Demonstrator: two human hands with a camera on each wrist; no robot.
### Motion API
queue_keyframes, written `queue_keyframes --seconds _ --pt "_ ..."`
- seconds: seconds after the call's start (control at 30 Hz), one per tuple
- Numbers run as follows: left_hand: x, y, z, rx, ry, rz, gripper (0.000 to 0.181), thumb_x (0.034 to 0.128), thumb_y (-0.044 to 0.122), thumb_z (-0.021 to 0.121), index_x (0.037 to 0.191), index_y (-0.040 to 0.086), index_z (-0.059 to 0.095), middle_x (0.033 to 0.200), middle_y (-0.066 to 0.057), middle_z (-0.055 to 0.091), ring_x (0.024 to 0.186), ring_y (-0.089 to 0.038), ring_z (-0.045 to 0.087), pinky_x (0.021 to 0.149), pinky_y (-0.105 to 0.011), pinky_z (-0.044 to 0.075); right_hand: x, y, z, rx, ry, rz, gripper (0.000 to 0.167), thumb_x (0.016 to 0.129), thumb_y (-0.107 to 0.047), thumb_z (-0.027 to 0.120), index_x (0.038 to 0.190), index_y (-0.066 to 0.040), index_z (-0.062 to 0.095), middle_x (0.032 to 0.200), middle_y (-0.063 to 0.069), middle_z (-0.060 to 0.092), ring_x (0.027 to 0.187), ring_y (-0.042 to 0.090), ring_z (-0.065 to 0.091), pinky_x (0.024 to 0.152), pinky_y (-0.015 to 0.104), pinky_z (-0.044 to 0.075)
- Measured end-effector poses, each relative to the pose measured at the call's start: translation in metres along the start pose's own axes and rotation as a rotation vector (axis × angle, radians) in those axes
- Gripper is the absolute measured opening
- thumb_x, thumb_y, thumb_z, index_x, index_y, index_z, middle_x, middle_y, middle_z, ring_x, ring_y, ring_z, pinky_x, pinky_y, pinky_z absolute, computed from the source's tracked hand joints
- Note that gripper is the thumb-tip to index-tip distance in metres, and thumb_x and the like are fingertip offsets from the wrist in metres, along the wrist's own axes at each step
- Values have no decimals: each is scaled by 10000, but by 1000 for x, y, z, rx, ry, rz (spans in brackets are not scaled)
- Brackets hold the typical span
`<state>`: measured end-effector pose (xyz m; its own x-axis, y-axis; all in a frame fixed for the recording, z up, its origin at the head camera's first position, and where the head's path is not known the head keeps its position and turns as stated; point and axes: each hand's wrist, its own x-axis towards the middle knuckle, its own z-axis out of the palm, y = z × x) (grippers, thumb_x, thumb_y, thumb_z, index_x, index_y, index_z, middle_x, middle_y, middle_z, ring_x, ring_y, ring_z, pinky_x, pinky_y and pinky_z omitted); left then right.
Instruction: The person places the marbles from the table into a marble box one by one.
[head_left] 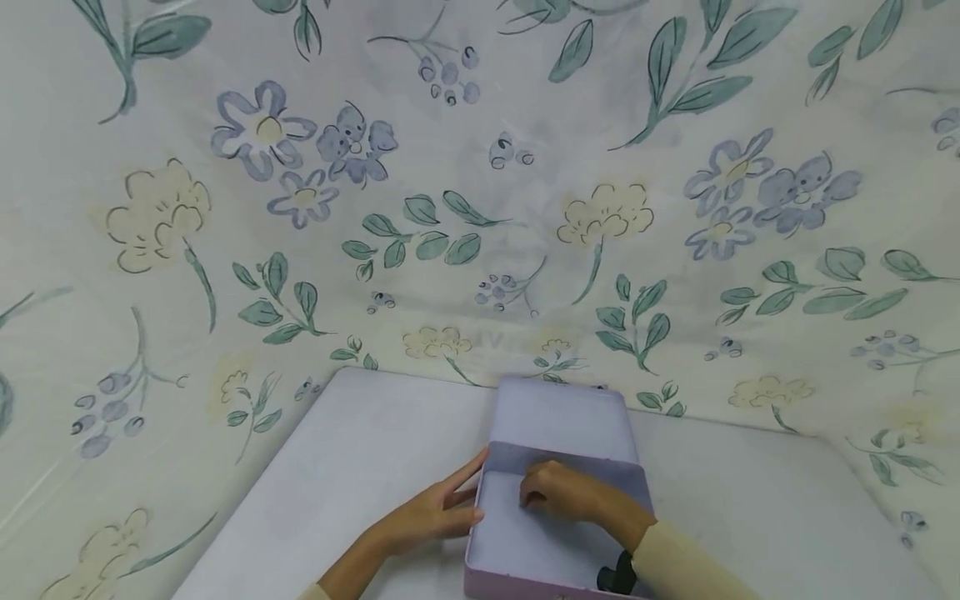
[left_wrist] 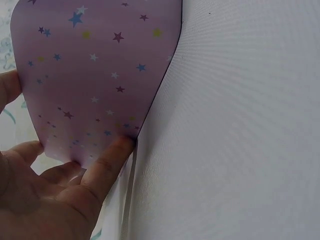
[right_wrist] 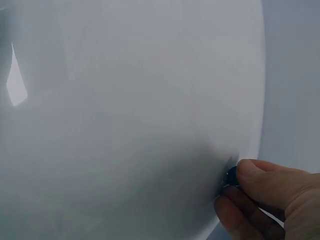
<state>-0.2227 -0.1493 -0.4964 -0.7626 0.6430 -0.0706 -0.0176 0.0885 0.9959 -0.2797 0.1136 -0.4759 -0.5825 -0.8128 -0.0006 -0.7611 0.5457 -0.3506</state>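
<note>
On the worktop (head_left: 375, 450), box (head_left: 525, 542); lid (head_left: 558, 417) behind; left fingers (head_left: 467, 477) against left wall (head_left: 470, 546); right fingers (head_left: 534, 487) inside, object (right_wrist: 231, 176) seemingly between.

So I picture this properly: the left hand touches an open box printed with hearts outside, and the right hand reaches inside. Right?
Not hearts: the open box has stars outside, as the left wrist view shows. The left hand touches it; the right hand reaches inside.

Lilac, star-patterned box (left_wrist: 100, 75); dark-blue piece (right_wrist: 231, 177); white tabletop (head_left: 360, 450); flower-and-leaf-print backdrop (head_left: 427, 167); cream sleeve (head_left: 686, 562)
</note>
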Motion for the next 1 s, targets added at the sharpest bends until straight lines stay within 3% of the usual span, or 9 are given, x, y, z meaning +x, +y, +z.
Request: queue_keyframes --seconds 0.3,0.8,1.0 --pt "-3 -5 2 -9 -6 -5 794 1022 239 571 1615 340 52 1695 -127 -39 1497 -545 107 1048 -540 488 -1 0 6 3 15 -36 67 856 -54 763 900 -98 787 844 -51 713 763 -48 581 700 115 520" --pt "2 -1 1 6 0 3 784 1023 237 570 1611 362 66 1698 -96 -35 1498 -539 113 1047 -551 485 -2 -1 -2 -11 13 1 82 857 -107 781 938 -112 789 850 -67 711 728 -65 539 685 112 516" --pt "-1 -1 1 -1 5 -8 785 1020 251 578 1609 371 73 1700 -89 -28 1500 -536 117 1052 -566 476 -1 0 -5 51 23 24 141 868 -146 777 998 -90 779 895 -49 724 750 -57 552 696 122 521"
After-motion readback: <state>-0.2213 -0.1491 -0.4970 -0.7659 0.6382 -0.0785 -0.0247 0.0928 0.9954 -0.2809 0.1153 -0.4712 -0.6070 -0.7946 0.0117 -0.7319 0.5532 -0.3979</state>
